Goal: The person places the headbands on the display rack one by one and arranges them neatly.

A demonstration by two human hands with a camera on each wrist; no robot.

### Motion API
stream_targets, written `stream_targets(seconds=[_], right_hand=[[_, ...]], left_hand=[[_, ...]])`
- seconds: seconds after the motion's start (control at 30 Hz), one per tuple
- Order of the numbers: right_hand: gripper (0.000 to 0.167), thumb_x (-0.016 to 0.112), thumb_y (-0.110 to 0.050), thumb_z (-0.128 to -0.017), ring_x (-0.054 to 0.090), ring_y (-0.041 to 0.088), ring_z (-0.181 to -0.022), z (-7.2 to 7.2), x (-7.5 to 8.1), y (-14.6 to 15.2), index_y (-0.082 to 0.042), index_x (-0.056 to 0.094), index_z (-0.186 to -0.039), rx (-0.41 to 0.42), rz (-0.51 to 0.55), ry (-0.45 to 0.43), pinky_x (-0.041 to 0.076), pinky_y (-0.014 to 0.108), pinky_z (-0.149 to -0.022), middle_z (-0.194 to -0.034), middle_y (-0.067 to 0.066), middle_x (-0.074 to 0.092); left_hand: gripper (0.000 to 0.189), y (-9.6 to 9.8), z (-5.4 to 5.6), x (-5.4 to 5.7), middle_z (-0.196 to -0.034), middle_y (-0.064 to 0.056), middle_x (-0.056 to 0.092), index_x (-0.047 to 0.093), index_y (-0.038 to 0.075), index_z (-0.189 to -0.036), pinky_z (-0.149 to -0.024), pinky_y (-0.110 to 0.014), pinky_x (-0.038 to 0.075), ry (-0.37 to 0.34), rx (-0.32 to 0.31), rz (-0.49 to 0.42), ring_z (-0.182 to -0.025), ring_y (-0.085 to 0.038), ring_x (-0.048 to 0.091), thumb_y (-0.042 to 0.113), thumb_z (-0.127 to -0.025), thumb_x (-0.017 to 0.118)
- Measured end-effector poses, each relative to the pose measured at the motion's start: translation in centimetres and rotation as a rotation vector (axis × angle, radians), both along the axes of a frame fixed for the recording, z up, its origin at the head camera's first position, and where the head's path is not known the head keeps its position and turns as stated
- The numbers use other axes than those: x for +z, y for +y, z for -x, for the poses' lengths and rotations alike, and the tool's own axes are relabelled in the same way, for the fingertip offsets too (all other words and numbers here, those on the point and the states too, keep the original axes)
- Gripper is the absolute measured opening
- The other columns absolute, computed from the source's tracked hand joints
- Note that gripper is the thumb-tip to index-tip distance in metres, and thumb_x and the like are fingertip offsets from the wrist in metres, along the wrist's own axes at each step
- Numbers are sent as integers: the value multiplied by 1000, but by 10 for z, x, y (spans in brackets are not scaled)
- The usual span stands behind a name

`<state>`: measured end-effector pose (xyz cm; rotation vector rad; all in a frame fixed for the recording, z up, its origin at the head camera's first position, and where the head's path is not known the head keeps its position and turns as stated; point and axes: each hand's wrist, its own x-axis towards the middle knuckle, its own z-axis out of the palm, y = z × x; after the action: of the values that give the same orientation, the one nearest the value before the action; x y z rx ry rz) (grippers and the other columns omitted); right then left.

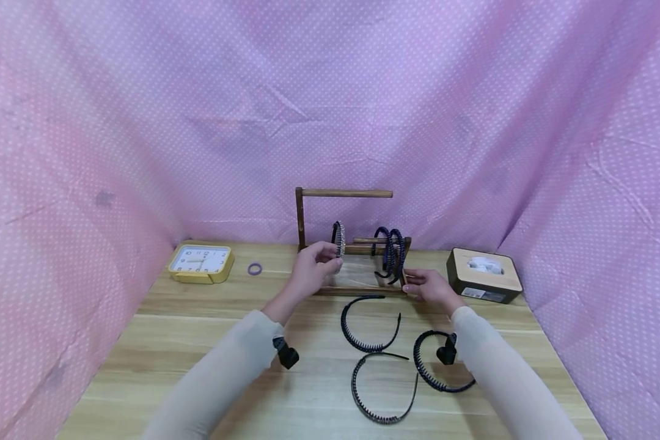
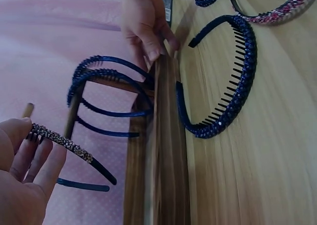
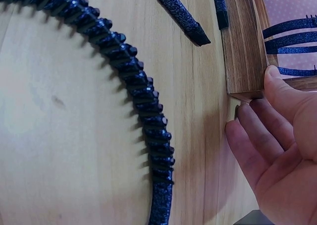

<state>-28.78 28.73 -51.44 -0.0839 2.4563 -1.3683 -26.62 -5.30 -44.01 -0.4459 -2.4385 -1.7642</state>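
My left hand pinches a glittery jewelled headband between thumb and fingers, upright by the free end of the lower rod of a wooden headband rack. In the left wrist view the headband's stone-covered band angles down from my fingers. On the lower rod hang dark blue headbands, near the right post. My right hand grips the rack's front right corner, thumb on the wood and fingers round its outer side. The upper rod carries nothing.
Three toothed headbands lie on the table before the rack: one close to it, one nearer, one under the right wrist. A yellow clock and a purple ring lie left; a tissue box stands right. Pink curtains surround the table.
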Motion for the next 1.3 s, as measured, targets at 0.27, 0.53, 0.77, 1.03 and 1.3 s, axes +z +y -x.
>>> stream_targets(seconds=[0.27, 0.53, 0.77, 1.03, 1.3], right_hand=[[61, 67, -14, -101, 60, 37, -129, 2, -1, 1, -3, 41, -156, -7, 15, -4, 60, 36, -86, -150, 25, 52], [61, 67, -12, -101, 61, 35, -127, 2, 2, 0, -2, 41, -155, -2, 14, -5, 60, 36, -85, -149, 26, 52], [61, 67, -10, -100, 63, 36, -125, 1, 3, 0, 1, 42, -154, -7, 29, -5, 60, 39, -85, -148, 28, 51], [61, 66, -13, -101, 59, 37, -131, 2, 1, 0, -3, 41, -156, -11, 21, -21, 60, 37, -87, -151, 24, 51], [62, 67, -13, -101, 59, 37, -130, 1, 1, 0, -2, 41, -155, -10, 17, -24, 60, 37, -85, -151, 25, 51]], left_hand=[[26, 32, 16, -9, -107, -7, 73, 71, 10, -120, -78, -31, 60, -49, -17, -8, -95, -20, 68, 15, -95, 75], [27, 60, 27, -14, -107, -12, 72, 68, 4, -121, -74, -29, 62, -135, -73, -87, -90, -19, 68, 9, -96, 73], [26, 73, 32, -20, -107, -13, 71, 68, 2, -121, -72, -29, 62, -153, -87, -69, -88, -19, 68, 9, -97, 72], [27, 79, 35, -29, -110, -13, 70, 67, 2, -124, -73, -30, 61, -149, -86, -36, -90, -21, 69, 10, -98, 70], [27, 83, 39, -31, -110, -11, 70, 67, 3, -124, -75, -33, 62, -169, -90, -34, -92, -19, 68, 11, -98, 70]])
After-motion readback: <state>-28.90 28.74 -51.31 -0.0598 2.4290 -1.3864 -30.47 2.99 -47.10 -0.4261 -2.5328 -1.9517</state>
